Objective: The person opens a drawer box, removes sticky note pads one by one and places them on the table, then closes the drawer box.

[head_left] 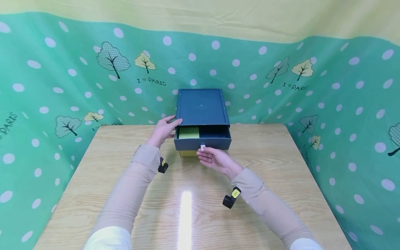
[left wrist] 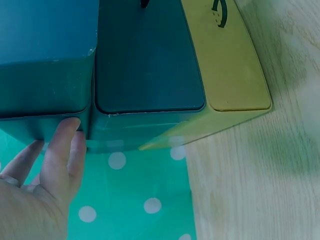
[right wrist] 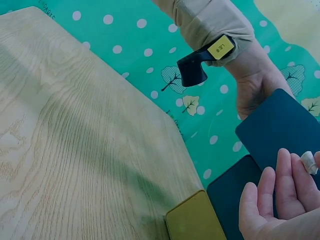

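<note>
A dark blue drawer cabinet (head_left: pixel 201 106) stands at the table's back edge, its top drawer (head_left: pixel 187 144) pulled partway out. Inside that drawer, on the left, lies a flat yellow-green item (head_left: pixel 189 132); its kind cannot be made out. My right hand (head_left: pixel 218 161) pinches the small white pull tab (right wrist: pixel 309 163) on the drawer's front between thumb and index finger. On the cabinet's left side my left hand (head_left: pixel 163 130) rests with its fingers extended, touching near the upper front corner. Below are a dark blue drawer (left wrist: pixel 147 60) and a yellow drawer (left wrist: pixel 232 65), both closed.
The wooden table (head_left: pixel 150 211) extends in front of the cabinet. Green dotted cloth (head_left: pixel 200 52) hangs behind and at both sides, close to the cabinet's back. The yellow drawer has a dark cord handle (left wrist: pixel 223 14). A black camera mount (head_left: pixel 229 200) sits on the right wrist.
</note>
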`<state>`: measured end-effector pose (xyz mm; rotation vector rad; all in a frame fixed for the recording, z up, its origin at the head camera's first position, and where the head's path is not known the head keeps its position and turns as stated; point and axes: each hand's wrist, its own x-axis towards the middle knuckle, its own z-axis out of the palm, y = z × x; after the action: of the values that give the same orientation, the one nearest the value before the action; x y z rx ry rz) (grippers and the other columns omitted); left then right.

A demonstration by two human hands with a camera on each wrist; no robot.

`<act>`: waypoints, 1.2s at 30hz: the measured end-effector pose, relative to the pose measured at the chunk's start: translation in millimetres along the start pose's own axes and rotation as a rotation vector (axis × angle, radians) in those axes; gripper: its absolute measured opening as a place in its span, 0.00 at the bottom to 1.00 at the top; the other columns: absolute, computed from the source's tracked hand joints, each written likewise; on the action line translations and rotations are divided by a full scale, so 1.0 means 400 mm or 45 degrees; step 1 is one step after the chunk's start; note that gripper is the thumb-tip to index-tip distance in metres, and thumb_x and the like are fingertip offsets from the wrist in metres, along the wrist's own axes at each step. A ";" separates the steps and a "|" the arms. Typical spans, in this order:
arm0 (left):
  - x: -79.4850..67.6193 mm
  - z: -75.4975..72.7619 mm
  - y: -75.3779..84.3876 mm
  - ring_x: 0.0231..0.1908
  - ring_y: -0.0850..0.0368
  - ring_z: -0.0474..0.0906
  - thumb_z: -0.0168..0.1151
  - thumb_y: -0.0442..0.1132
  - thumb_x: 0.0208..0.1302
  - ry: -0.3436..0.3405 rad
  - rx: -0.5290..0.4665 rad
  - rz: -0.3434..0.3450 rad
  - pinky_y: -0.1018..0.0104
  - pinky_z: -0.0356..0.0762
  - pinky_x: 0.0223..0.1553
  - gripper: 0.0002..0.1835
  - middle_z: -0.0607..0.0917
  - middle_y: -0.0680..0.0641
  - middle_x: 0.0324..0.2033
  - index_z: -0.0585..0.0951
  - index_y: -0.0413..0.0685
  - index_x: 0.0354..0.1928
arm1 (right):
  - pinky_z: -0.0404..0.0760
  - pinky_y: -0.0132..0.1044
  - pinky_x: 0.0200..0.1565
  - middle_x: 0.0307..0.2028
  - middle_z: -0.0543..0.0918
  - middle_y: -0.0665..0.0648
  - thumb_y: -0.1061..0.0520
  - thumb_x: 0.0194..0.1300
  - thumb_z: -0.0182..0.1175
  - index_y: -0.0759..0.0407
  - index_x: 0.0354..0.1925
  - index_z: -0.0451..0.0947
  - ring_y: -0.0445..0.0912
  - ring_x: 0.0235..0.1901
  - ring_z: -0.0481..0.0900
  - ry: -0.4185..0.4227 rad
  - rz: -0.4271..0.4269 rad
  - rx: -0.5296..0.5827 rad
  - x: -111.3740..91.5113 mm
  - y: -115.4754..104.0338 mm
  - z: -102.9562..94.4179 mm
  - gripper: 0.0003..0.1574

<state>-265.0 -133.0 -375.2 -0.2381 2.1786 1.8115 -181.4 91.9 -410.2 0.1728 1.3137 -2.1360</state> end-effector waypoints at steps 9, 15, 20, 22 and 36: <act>0.002 0.004 -0.007 0.66 0.45 0.65 0.59 0.52 0.65 0.016 -0.020 0.006 0.50 0.71 0.61 0.37 0.64 0.43 0.69 0.57 0.52 0.73 | 0.57 0.49 0.71 0.35 0.84 0.51 0.58 0.73 0.46 0.56 0.37 0.77 0.41 0.39 0.82 -0.009 -0.007 0.012 -0.006 0.004 0.000 0.13; -0.001 0.003 -0.007 0.65 0.45 0.66 0.59 0.51 0.65 0.024 -0.024 0.003 0.50 0.72 0.60 0.37 0.65 0.42 0.68 0.58 0.52 0.72 | 0.68 0.44 0.66 0.35 0.84 0.50 0.58 0.73 0.46 0.55 0.37 0.77 0.41 0.40 0.81 -0.027 -0.004 -0.004 -0.009 0.005 0.000 0.12; -0.003 0.002 -0.004 0.66 0.45 0.65 0.59 0.52 0.65 0.018 -0.020 0.003 0.51 0.73 0.60 0.37 0.64 0.43 0.69 0.58 0.53 0.72 | 0.76 0.37 0.57 0.34 0.84 0.50 0.57 0.73 0.45 0.56 0.39 0.76 0.41 0.40 0.81 -0.028 -0.006 -0.025 -0.012 0.005 0.001 0.12; -0.004 0.002 -0.003 0.66 0.45 0.64 0.59 0.52 0.65 0.021 -0.018 0.001 0.51 0.73 0.60 0.37 0.64 0.43 0.69 0.58 0.53 0.72 | 0.75 0.38 0.58 0.35 0.84 0.50 0.57 0.73 0.46 0.57 0.40 0.76 0.41 0.40 0.81 -0.027 -0.014 -0.033 -0.014 0.005 0.002 0.11; -0.005 0.004 -0.004 0.67 0.45 0.62 0.58 0.53 0.65 0.025 0.011 0.001 0.51 0.72 0.60 0.37 0.64 0.43 0.69 0.59 0.54 0.72 | 0.66 0.45 0.67 0.37 0.84 0.49 0.58 0.73 0.45 0.60 0.44 0.74 0.40 0.41 0.81 -0.034 -0.051 -0.094 -0.018 0.019 -0.005 0.12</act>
<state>-262.3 -131.7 -376.4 -0.2541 2.1998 1.8071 -171.8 94.5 -413.8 0.0886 1.3887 -2.1120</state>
